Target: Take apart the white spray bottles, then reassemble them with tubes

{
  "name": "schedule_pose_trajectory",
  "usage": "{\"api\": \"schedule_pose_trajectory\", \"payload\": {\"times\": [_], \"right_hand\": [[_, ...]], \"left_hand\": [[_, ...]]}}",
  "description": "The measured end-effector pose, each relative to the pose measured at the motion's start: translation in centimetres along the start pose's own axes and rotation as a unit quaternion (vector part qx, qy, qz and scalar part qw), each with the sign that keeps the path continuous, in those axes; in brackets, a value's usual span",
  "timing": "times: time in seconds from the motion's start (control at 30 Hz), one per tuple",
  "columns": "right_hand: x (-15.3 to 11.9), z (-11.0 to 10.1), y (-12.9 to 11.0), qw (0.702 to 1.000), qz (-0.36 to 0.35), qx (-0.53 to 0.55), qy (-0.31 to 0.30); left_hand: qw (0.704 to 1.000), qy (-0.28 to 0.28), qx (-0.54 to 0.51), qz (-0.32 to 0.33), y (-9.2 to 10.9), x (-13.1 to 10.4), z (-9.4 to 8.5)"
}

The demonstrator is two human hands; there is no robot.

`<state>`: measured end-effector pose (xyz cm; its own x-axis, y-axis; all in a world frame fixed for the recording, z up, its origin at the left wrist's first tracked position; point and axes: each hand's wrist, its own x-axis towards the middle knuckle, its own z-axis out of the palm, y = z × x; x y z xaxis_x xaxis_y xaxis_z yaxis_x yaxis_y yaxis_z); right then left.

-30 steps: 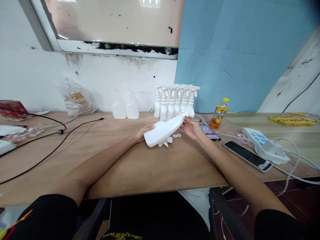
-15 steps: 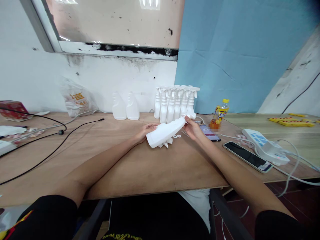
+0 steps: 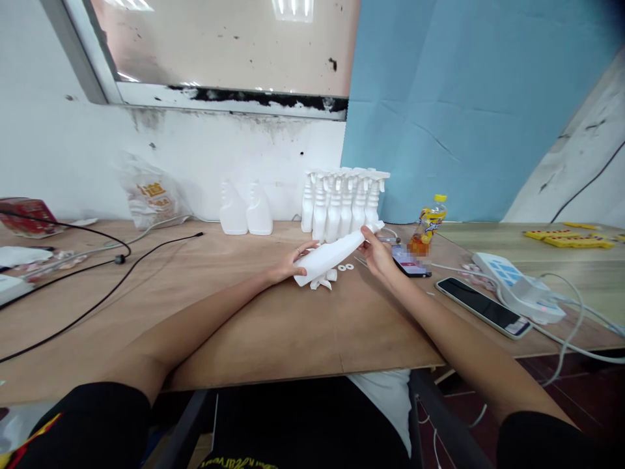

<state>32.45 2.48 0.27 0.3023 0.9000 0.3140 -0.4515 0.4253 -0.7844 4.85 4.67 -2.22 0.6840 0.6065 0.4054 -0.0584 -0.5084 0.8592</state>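
Observation:
A white plastic spray bottle is tilted in the air over the table, its base toward the lower left and its neck toward the upper right. My left hand grips it near the base, fingers on the far side and thumb on the near side. Around the neck end, my right hand is closed; whether a spray head sits there I cannot tell. Beneath the bottle lie white trigger spray heads, partly hidden by it. Small white rings rest beside them.
Several white bottles with spray heads stand by the wall. Two headless bottles are left of them. A drink bottle, a phone and a power strip are on the right. A black cable crosses the left side.
The bottle has turned about its length and shifted slightly right and up at its base. My left hand has moved right, from beside the base to a grip around it.

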Motion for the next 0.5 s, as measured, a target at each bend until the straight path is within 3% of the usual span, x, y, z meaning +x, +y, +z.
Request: {"api": "schedule_pose_trajectory", "payload": {"times": [0.17,0.33,0.43,0.5], "right_hand": [[0.2,-0.2,-0.7,0.999,0.016,0.009,-0.031],[-0.1,-0.1,-2.4,0.991,0.048,0.035,-0.119],[0.3,-0.7,-3.6,0.986,0.032,0.042,-0.158],[1.1,-1.5,-4.4,0.989,0.004,0.034,-0.146]], "left_hand": [[0.999,0.007,0.038,-0.023,0.8,-0.1,0.5],[0.981,0.042,-0.175,-0.078,1.0,0.0,0.2],[0.943,-0.026,-0.276,-0.186,1.5,-0.4,-1.2],[0.923,-0.077,-0.289,-0.241,1.8,-0.9,-2.6]]}}
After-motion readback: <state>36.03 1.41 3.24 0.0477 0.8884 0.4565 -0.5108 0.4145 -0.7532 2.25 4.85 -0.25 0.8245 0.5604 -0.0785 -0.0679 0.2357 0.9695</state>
